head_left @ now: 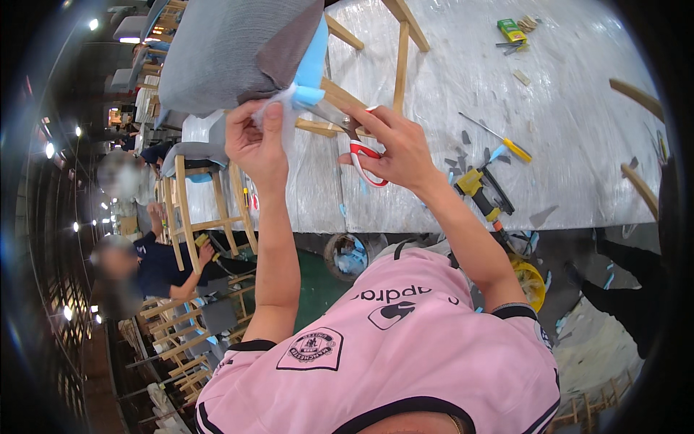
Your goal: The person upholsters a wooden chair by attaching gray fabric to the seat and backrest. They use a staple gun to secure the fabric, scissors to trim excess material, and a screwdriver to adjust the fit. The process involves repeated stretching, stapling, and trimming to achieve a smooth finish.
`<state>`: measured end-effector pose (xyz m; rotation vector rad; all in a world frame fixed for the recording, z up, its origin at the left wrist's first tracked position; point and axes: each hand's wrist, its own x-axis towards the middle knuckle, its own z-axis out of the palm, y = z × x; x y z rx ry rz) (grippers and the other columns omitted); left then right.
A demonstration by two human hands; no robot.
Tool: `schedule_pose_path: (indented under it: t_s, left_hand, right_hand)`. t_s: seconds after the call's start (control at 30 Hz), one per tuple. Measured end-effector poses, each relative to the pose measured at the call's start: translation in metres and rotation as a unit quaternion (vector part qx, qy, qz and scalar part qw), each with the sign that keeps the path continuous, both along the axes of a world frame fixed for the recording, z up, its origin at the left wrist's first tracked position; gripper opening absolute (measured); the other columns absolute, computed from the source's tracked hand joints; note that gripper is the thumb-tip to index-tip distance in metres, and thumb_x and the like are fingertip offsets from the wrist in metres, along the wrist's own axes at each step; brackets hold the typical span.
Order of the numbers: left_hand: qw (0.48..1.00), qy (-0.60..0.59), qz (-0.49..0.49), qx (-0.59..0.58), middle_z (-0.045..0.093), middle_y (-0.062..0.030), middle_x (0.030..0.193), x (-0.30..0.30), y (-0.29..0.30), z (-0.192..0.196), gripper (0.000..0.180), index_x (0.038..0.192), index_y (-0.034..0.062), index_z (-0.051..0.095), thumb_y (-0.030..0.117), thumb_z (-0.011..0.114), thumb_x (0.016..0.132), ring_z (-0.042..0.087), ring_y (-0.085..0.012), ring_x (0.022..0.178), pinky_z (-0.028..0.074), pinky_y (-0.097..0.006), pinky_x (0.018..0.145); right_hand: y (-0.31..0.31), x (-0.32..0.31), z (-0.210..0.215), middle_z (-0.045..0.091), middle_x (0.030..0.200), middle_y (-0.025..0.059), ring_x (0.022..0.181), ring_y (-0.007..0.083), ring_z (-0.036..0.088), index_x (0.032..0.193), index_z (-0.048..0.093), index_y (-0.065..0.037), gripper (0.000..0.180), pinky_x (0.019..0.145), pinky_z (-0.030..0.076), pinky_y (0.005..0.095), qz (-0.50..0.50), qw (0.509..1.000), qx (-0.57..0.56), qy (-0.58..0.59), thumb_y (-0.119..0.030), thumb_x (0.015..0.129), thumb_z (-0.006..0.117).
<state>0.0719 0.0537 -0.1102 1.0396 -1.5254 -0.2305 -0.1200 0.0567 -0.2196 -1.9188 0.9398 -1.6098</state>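
Observation:
A chair seat (231, 50) covered in grey fabric, with blue foam (312, 69) showing at its edge, lies upside down on the plastic-covered workbench (564, 108). My left hand (253, 141) pinches white wadding and a fabric corner at the seat's edge. My right hand (394, 148) holds red-and-white scissors (354, 137), their blades pointing at the blue foam corner. Wooden chair legs (401, 50) stick up behind the hands.
A yellow staple gun (481, 192), a yellow-handled screwdriver (506, 145), a green box (511, 30) and foam scraps lie on the bench. Another person (166, 264) works at a wooden chair frame (206, 210) to the left. A bin (347, 257) stands below the bench edge.

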Motion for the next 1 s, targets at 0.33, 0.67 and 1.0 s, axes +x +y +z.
schedule_pose_path:
  t_s: [0.33,0.67,1.0]
  left_hand:
    - [0.88,-0.426,0.142,-0.158,0.042,-0.0178,0.148,-0.03,0.014,0.018,0.035,0.11,0.0157,0.072,0.015,0.088,0.079,0.039,-0.0346,0.134,0.039,-0.048,0.105]
    - [0.819,-0.571,-0.004,-0.057,0.057,-0.0099,0.147,-0.048,0.075,-0.008,0.028,0.108,0.0209,0.076,0.024,0.084,0.081,0.047,-0.033,0.133,0.028,-0.05,0.116]
    - [0.907,0.303,0.18,0.229,0.073,-0.0131,0.104,-0.114,0.04,-0.022,0.042,0.128,-0.0043,0.061,0.028,0.069,0.101,0.069,-0.0175,0.078,0.058,-0.036,0.081]
  right_hand:
    - [-0.002,-0.027,-0.025,0.071,0.091,0.0096,0.062,0.0199,0.064,0.132,0.066,-0.008,0.061,0.057,0.052,0.0315,0.064,0.996,0.05,-0.033,-0.019,0.077,0.089]
    - [-0.016,-0.073,-0.083,0.071,0.09,0.0095,0.069,0.0122,0.057,0.124,0.069,-0.002,0.051,0.065,0.049,0.0261,0.164,0.939,0.286,-0.095,-0.022,0.081,0.089]
    - [-0.125,-0.054,-0.045,0.062,0.123,0.0157,0.106,0.032,0.059,0.154,0.045,-0.011,0.086,0.095,0.048,0.0424,0.46,0.88,0.12,-0.024,-0.053,0.086,0.077]
